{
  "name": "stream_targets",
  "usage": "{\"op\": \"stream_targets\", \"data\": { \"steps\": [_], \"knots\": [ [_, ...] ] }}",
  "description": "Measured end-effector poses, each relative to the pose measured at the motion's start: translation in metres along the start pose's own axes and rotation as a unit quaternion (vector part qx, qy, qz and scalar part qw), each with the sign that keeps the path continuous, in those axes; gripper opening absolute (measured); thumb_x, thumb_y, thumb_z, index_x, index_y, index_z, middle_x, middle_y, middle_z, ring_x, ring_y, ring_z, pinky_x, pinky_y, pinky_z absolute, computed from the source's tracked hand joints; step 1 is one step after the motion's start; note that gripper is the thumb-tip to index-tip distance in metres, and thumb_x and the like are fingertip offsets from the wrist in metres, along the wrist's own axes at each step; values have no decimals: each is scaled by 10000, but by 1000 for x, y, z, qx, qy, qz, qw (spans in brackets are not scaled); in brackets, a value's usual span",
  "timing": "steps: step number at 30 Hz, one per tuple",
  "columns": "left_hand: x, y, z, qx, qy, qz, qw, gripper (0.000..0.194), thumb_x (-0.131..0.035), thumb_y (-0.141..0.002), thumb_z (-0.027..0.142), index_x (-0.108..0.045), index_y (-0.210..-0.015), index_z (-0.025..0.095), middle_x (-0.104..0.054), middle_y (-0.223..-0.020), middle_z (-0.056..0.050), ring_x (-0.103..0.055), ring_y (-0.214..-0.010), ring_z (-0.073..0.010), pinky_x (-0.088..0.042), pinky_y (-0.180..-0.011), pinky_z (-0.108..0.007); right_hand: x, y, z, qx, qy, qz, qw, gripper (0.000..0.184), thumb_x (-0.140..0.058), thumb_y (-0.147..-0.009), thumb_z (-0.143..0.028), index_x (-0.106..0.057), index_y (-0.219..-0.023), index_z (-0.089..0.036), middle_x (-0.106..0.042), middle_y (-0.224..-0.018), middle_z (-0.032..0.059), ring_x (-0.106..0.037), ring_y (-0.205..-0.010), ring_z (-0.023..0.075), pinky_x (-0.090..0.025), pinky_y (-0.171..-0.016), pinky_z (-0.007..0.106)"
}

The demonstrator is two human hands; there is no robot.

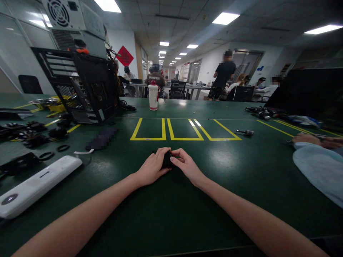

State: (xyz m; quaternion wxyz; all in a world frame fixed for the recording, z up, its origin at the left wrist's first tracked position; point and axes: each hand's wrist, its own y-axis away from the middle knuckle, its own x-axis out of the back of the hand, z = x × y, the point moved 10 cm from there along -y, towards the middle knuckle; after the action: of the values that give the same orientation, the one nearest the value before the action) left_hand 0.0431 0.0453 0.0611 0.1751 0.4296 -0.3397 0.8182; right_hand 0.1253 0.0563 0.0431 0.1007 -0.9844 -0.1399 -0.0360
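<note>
Both my hands meet over the green table [171, 207], around a small black object [166, 160]. My left hand [154, 166] wraps it from the left, fingers over its top and thumb low along the near side. From the right, my right hand [184, 164] pinches its side between thumb and fingers. Much of the object is covered, so its exact kind cannot be made out. Just beyond my hands, yellow tape outlines [148, 139] mark the tabletop. A screwdriver-like tool [248, 133] lies to the right of them.
On the left stand an open computer case [99, 89], a white power strip [45, 182], a dark phone-like item [102, 138] and black rings [46, 156]. A white cup [153, 96] stands at the back. A co-worker's blue sleeve [316, 167] reaches in from the right, near piled cables [264, 112].
</note>
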Motion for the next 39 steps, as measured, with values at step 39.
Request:
{"op": "stream_targets", "data": {
  "steps": [39],
  "knots": [
    [4, 1, 1, 4, 15, 3, 1000, 601, -558, -747, 283, -213, -1238, 258, -372, -1243, -86, -501, -1017, -230, -427, -828, -436, 2, 1, 5, -23, -16, 15, 999, 223, -554, -728, -289, -519, -936, -216, -544, -976, 12, -521, -948, 155, -416, -853, 337]
  ]
}}
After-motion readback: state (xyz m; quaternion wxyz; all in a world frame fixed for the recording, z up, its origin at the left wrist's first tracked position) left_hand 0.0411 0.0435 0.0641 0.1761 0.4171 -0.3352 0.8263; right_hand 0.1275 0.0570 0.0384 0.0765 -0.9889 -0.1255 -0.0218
